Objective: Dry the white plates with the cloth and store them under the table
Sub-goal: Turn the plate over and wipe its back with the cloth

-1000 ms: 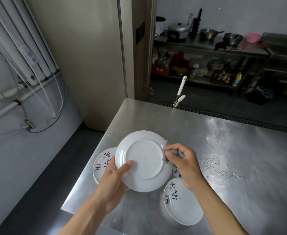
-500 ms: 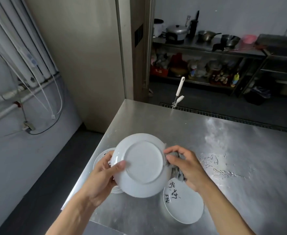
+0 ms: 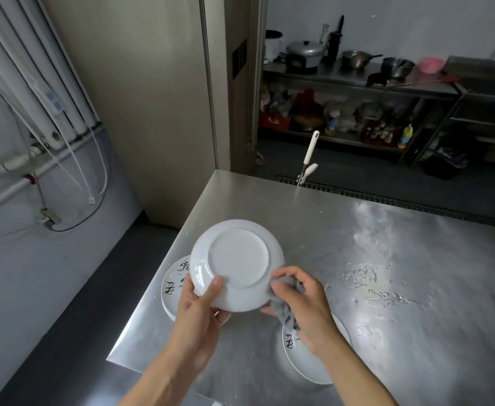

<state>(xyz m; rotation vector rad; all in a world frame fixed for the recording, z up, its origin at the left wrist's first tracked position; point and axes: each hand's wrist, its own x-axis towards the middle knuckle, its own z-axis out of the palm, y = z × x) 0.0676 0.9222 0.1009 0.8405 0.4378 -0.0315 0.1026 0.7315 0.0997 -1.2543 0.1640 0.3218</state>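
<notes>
Dim, cool, flat indoor light; shadows are soft and faint. The steel surface [image 3: 416, 332] throws back a hazy pale glare across its far middle, and the white plate [image 3: 237, 259] is the brightest thing. Wide-angle distortion bows the pipes [image 3: 35, 83] at the left edge. The far shelves [image 3: 357, 83] lie dark and soft.

black brush characters mark the left plate [image 3: 173, 300] and right plate [image 3: 307, 365], none legible.
</notes>
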